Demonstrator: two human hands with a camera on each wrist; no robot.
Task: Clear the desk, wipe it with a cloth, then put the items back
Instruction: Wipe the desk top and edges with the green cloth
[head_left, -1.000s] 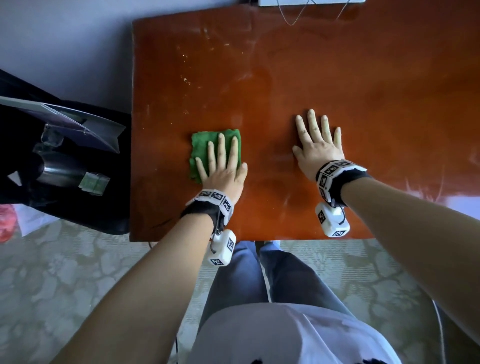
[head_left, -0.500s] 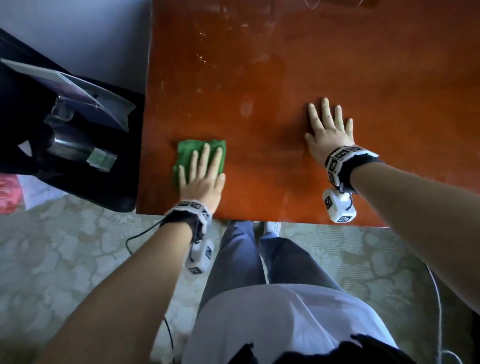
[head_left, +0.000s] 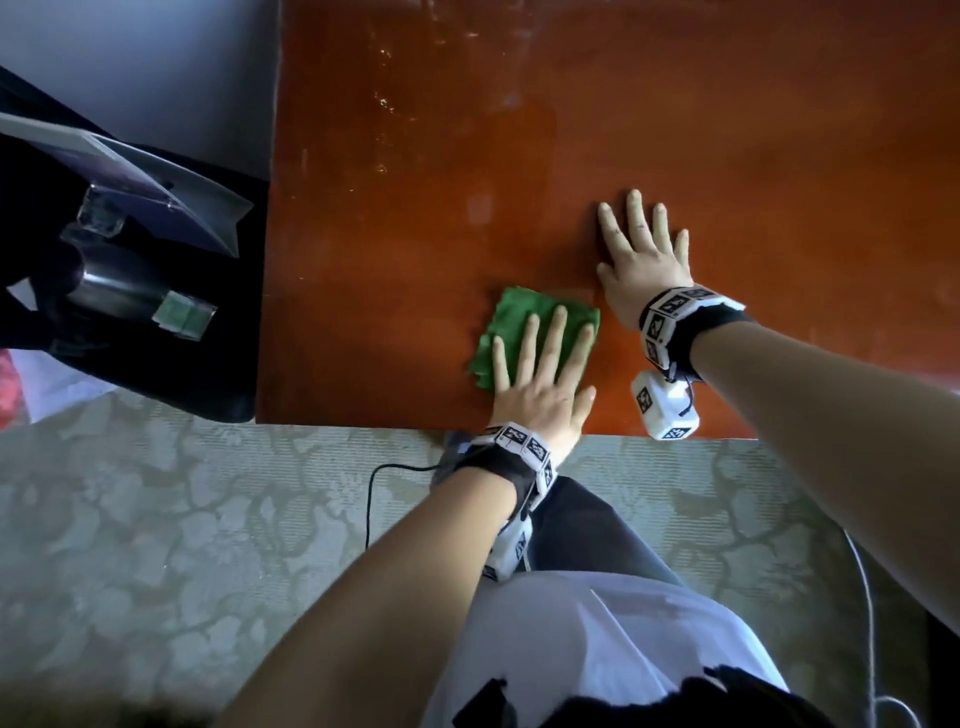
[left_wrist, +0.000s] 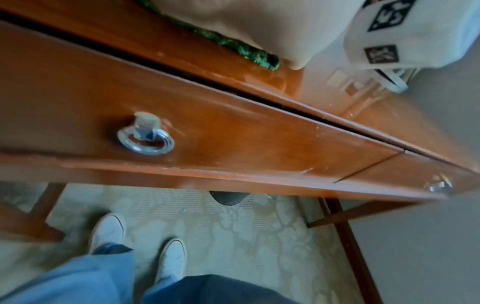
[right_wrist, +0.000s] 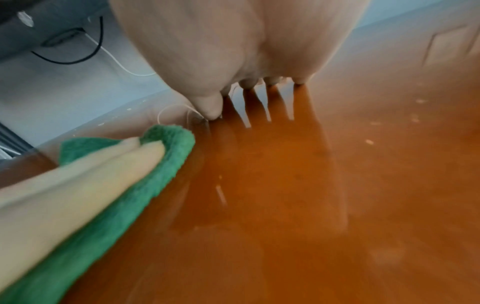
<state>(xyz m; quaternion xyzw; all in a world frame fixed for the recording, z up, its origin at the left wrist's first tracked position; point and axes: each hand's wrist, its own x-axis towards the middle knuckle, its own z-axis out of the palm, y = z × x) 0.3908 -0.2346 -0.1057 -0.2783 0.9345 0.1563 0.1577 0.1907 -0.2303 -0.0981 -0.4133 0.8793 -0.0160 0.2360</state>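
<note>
A folded green cloth (head_left: 511, 325) lies on the glossy reddish-brown desk (head_left: 415, 218) near its front edge. My left hand (head_left: 543, 358) presses flat on the cloth with straight, spread fingers. My right hand (head_left: 641, 244) rests flat on the bare desk just right of the cloth, fingers spread. In the right wrist view the cloth (right_wrist: 109, 195) and my left fingers (right_wrist: 85, 172) show at the lower left, close to my right thumb. In the left wrist view only the edge of the cloth (left_wrist: 233, 46) shows under my palm.
A black chair (head_left: 171, 364) stands left of the desk, holding a flat grey-and-purple item (head_left: 156, 192) and a shiny metal object (head_left: 119, 283). The desk front has a drawer with a ring pull (left_wrist: 145, 135). Cables (head_left: 374, 499) lie on the patterned carpet.
My left hand has slid the cloth rightwards along the front edge, from the left part of the desk to right beside my right hand. The right hand has stayed flat in place.
</note>
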